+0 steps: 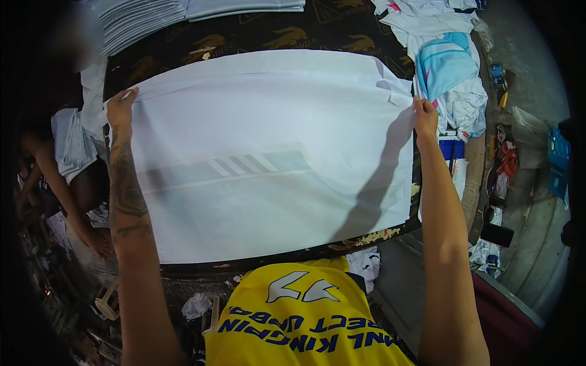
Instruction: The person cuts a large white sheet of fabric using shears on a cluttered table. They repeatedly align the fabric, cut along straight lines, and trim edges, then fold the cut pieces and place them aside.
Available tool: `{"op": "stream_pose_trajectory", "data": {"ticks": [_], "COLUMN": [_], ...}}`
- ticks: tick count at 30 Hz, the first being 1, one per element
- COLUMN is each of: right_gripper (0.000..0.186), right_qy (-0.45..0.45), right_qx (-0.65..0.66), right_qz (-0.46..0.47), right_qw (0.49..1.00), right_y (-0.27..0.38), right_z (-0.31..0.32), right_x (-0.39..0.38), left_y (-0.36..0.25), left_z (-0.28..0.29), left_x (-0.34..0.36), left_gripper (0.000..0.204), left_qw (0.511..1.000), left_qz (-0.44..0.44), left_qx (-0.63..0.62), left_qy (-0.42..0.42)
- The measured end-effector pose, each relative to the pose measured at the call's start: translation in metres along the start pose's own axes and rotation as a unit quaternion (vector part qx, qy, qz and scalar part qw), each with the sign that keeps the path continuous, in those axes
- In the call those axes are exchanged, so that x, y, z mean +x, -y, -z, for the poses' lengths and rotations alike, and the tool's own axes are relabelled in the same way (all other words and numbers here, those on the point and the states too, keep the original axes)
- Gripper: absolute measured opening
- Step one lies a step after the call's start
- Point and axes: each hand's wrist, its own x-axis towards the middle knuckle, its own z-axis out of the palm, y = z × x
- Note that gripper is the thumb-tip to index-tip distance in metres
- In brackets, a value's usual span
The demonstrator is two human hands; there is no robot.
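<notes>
From my remote seat I logged both hands on one large white sheet (268,122), cloth or paper, couldn't tell. It lay across the dark patterned table (305,33), directly in front of the wearer, near edge close to the table's near edge. Left hand (122,105) was closed, pinching the far left corner; right hand (426,116) was closed on the far right corner, thumb and fingers together. Arms were spread wide, I judged, because the sheet spanned nearly the whole reach, and a pinch at each end pulled the far edge straight. The middle lay mostly smooth; small creases bunched just inside the right grip, probably slack there. A pale blue-grey printed shape with stripes showed at the sheet's middle; on it or through it, I couldn't say.

Folded white stack (143,24) sat at the far left of the table, likely out of the way of the spread. Loose garments, a light blue cloth (445,64) among them, were heaped beyond the right hand, apparently pushed aside for room. A co-worker's arm (64,189) showed at left, apart from the sheet.
</notes>
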Motion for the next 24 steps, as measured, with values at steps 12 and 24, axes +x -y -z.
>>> {"op": "stream_pose_trajectory", "data": {"ticks": [12,24], "right_gripper": [0.038,0.026], "right_qy": [-0.047,0.106], "right_qx": [-0.031,-0.169], "right_qz": [0.140,-0.034], "right_qw": [0.989,0.979], "right_y": [0.018,-0.122], "right_z": [0.001,0.142], "right_x": [0.000,-0.275], "left_y": [-0.071,-0.231], "left_z": [0.001,-0.080], "left_x": [-0.071,-0.542], "left_gripper": [0.060,0.051], "left_qw": [0.985,0.758], "left_qz": [-0.032,-0.422], "left_qx": [0.093,-0.062], "left_qy": [-0.145,0.493]}}
